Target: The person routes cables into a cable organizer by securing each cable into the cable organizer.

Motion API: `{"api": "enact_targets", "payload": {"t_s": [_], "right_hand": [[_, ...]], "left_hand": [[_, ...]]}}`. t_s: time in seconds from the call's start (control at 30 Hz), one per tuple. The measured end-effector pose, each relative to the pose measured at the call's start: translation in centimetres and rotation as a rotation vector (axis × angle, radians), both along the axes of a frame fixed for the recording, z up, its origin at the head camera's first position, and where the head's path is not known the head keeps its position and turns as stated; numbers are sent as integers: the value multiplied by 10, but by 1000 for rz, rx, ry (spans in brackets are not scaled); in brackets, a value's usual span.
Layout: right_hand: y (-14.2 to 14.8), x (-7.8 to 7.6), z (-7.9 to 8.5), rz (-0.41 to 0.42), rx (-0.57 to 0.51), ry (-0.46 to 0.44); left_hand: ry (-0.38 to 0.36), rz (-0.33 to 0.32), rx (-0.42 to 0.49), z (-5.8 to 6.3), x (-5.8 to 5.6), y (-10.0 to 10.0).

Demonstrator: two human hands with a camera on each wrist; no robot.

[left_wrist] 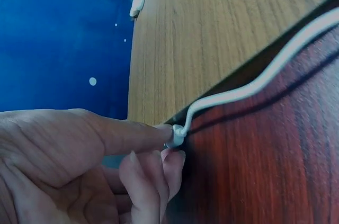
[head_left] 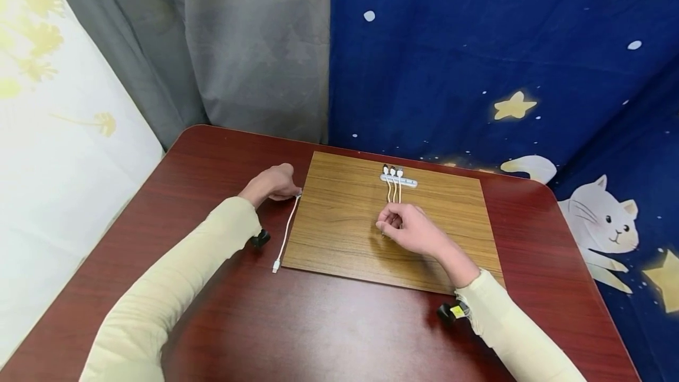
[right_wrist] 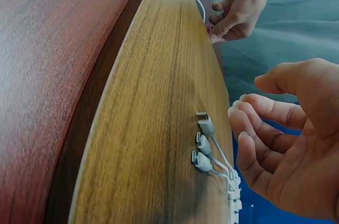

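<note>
At the left edge of a wood-grain board (head_left: 339, 223), my left hand (head_left: 272, 184) pinches one plug of a short white charging cable (head_left: 289, 226) between thumb and fingers. That cable trails toward me over the table, its other plug (head_left: 276, 266) lying by the board's near left corner. My right hand (head_left: 416, 230) hovers over the board, fingers loosely bent with nothing between them. Beyond it, a white cable clip strip (head_left: 409, 182) holds three white cables (head_left: 394, 188) side by side. Their lower plugs (right_wrist: 204, 125) lie on the board under my right hand.
The board lies on a dark red wooden table (head_left: 339, 335). A grey curtain (head_left: 260, 46) and a blue star-patterned curtain (head_left: 451, 63) hang behind the table's far edge. At the left is a white cloth (head_left: 58, 152) with yellow flowers.
</note>
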State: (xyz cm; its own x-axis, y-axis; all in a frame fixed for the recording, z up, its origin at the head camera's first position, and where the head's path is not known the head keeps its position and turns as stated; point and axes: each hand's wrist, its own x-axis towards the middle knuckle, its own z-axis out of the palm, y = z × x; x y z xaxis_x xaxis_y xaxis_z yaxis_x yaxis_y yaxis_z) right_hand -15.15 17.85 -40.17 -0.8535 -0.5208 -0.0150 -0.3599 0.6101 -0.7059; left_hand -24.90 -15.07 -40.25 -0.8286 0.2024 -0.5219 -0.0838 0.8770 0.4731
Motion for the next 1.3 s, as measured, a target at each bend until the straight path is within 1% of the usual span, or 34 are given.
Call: {"api": "enact_targets", "payload": {"t_s": [0.07, 0.17, 0.23, 0.3, 0.4, 0.53, 0.6, 0.67, 0.77, 0.97, 1.17, 1.3], "right_hand": [[0, 0, -1, -1, 1, 1], [-1, -1, -2, 3, -4, 1], [-1, -1, -2, 5, -7, -2], [-2, -1, -2, 8, -8, -8], [-4, -1, 0, 8, -6, -13], [-5, -1, 1, 8, -10, -13], [-6, -1, 1, 11, -16, -12], [-7, -1, 0, 18, -20, -13], [-8, -1, 0, 25, -28, -16], [-10, -1, 1, 48, -33, -15], [-15, -1, 0, 66, -55, -14], [-17, -1, -1, 71, -65, -22]], "left_hand": [[-15, -14, 4, 1, -2, 1], [-45, -12, 46, 0, -4, 0], [-58, 2, 72, -1, -4, -1], [-67, 30, 100, -2, -3, -3], [-64, 52, 144, -3, -2, -5], [-61, 53, 204, -3, 0, -10], [-65, 62, 233, -1, 1, -13], [-69, 71, 259, 1, 1, -16], [-54, 73, 295, 9, 2, -21], [3, 36, 351, 28, 3, -28], [49, 15, 365, 43, 5, -31], [65, 33, 375, 49, 7, -32]]}}
